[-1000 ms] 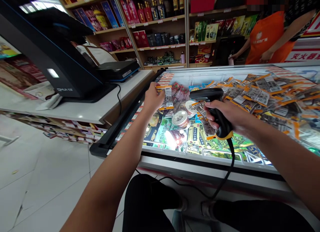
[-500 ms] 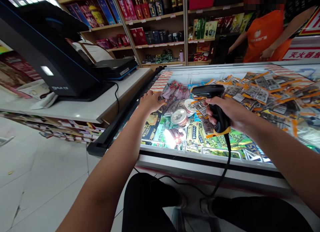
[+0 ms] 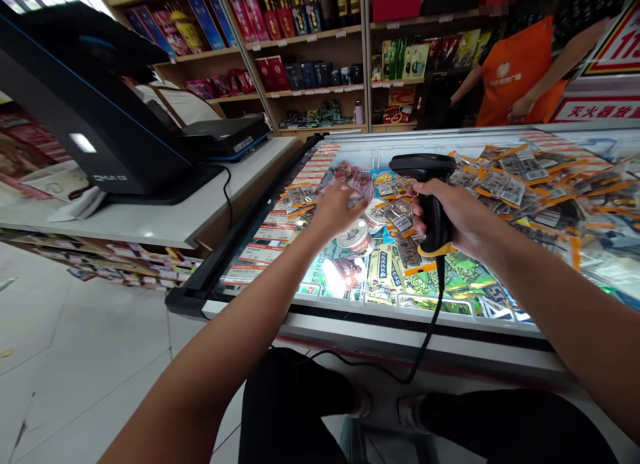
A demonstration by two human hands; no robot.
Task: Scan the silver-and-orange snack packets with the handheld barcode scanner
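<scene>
My right hand [image 3: 445, 211] grips a black barcode scanner [image 3: 423, 164] by its handle, holding it upright above the chest freezer [image 3: 360, 314]. A black cable hangs from the handle's yellow-edged base. My left hand [image 3: 337, 211] reaches over the freezer, fingers apart and holding nothing that I can see. It is nearest to some pinkish-red packs [image 3: 356, 179] and round tubs [image 3: 354, 237]. Small clear packets with orange edges [image 3: 400, 214] lie just left of the scanner. A few similar packets [image 3: 300, 196] sit to the left of my left hand.
Many more orange-edged packets [image 3: 520, 174] are heaped on the freezer's right side. On the left, a counter [image 3: 165, 217] carries a black scale [image 3: 145, 144]. A person in an orange apron [image 3: 517, 71] stands beyond the freezer. Stocked shelves [image 3: 310, 91] line the back. The scanner cable [image 3: 370, 364] loops before my legs.
My left hand has moved right from the freezer's left side, and the few packets there are now uncovered. My right hand still holds the scanner. The view has shifted slightly.
</scene>
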